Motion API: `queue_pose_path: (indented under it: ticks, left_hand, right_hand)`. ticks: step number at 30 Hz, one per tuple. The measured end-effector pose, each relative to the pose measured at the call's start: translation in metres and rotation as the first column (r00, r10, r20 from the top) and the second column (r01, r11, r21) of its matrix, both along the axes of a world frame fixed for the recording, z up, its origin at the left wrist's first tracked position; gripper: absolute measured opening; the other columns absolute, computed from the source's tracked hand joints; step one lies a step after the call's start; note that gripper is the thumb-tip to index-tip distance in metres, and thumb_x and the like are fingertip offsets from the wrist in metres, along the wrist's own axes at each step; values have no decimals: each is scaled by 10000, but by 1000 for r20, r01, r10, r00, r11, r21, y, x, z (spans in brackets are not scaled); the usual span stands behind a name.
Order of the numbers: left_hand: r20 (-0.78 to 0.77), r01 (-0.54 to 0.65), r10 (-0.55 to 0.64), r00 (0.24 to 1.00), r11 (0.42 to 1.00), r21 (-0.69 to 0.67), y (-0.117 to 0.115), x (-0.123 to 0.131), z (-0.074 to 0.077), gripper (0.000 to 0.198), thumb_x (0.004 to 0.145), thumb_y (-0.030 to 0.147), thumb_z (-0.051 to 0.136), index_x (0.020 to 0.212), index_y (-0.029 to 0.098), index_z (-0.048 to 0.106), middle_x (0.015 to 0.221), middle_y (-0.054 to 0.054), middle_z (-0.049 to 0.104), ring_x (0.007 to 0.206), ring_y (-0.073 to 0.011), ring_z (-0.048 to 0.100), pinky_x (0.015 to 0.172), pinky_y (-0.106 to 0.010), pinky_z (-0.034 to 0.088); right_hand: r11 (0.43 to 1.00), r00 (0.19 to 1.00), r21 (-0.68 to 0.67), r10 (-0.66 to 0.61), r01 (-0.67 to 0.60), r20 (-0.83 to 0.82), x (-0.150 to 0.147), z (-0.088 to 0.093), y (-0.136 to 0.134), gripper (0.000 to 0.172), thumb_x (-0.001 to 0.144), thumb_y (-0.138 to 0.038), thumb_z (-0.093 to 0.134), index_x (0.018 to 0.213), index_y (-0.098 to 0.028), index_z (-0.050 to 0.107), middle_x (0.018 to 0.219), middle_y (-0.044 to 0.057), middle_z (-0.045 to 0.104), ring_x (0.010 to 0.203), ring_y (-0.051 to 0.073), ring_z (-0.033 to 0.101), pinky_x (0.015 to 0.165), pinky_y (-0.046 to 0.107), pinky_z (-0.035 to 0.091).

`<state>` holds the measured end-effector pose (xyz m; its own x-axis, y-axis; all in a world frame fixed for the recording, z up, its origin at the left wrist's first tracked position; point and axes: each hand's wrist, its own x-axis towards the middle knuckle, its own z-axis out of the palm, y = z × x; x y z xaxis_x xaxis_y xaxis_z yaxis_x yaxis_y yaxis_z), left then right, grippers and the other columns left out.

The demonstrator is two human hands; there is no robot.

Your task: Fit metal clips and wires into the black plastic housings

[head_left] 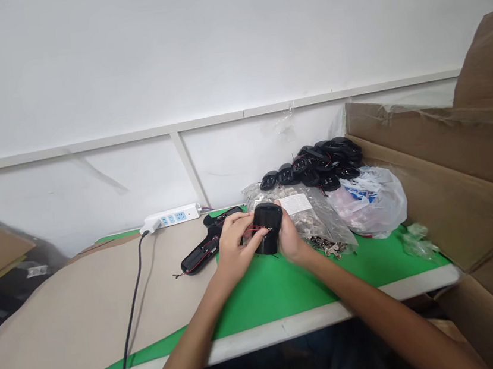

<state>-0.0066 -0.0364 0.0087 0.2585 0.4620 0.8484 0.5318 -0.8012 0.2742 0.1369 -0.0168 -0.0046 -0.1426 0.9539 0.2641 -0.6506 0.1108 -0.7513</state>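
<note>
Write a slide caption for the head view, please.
Bare left hand and right hand hold a rounded, glossy black plastic-looking housing with thin red wires over a green-surfaced table.

Left hand (pixel 234 243) and right hand (pixel 290 240) bare. Forearms (pixel 200 340) bare too. Dark clothing (pixel 355 354) below, details too dim.

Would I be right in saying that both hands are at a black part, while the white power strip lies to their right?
Nearly: the head view shows the white power strip to their left. The left hand and right hand are indeed at the black part.
</note>
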Motion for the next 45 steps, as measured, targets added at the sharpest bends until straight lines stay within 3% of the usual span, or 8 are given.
queue_pose_path:
  ticks: [6,10,14,18,24,35,39,45]
  left_hand:
    - [-7,-85,87,996,982,167,-2,7,-8,472,933,319,750,1364,221,583,1244,-98,724,1183,-209,669,1034,-378,555]
    - [8,-34,33,999,973,228,-7,10,-7,305,925,227,749,1209,221,638,1173,-69,738,1125,-186,685,1019,-364,547]
    - [76,-20,6,997,983,182,-13,11,-2,39,966,228,672,1002,231,687,1072,-45,742,1063,-181,683,977,-363,544]
    - [68,8,-17,998,992,129,-15,10,-2,142,1001,280,617,897,216,689,959,-38,725,969,-166,655,904,-331,530]
    - [211,125,-86,974,975,-181,-13,10,-8,208,997,393,610,1023,199,681,921,-21,711,832,-134,638,763,-250,502]
    - [431,397,-146,891,711,-580,-10,12,5,443,827,601,772,833,159,751,822,-27,701,797,-148,595,776,-252,472]
    - [471,455,-150,869,614,-644,-8,10,10,457,767,595,836,879,154,789,857,-54,744,771,-151,615,742,-250,490]
    - [500,499,-154,852,526,-688,-8,7,12,472,811,609,789,976,169,825,894,-78,777,827,-168,689,793,-262,555]
  right_hand:
    - [996,999,-92,14,-18,-52,-4,-4,-1,693,725,-911,586,759,-229,699,702,56,703,955,289,716,829,418,618]
    - [994,995,-51,-100,100,-3,-1,-2,1,692,736,-918,552,743,-239,683,667,32,665,829,259,684,779,400,589]
    - [950,944,181,-285,255,168,8,1,-4,730,856,-904,417,783,-238,707,746,36,673,785,227,627,783,367,520]
    - [794,791,503,-531,341,304,19,5,-16,688,969,-804,343,908,-250,747,894,51,706,859,236,617,832,370,462]
    - [723,736,606,-600,332,312,23,8,-21,671,1001,-756,300,928,-246,730,887,60,689,824,243,603,805,383,449]
    - [704,716,654,-605,276,349,26,6,-20,667,1015,-744,281,962,-258,734,905,61,680,838,244,596,830,387,450]
    - [786,789,544,-520,292,327,24,6,-17,681,965,-803,341,895,-255,738,879,57,695,842,246,615,833,388,468]
    - [979,974,114,-183,168,134,15,7,-4,710,803,-911,444,725,-246,683,683,42,647,723,242,625,737,394,529]
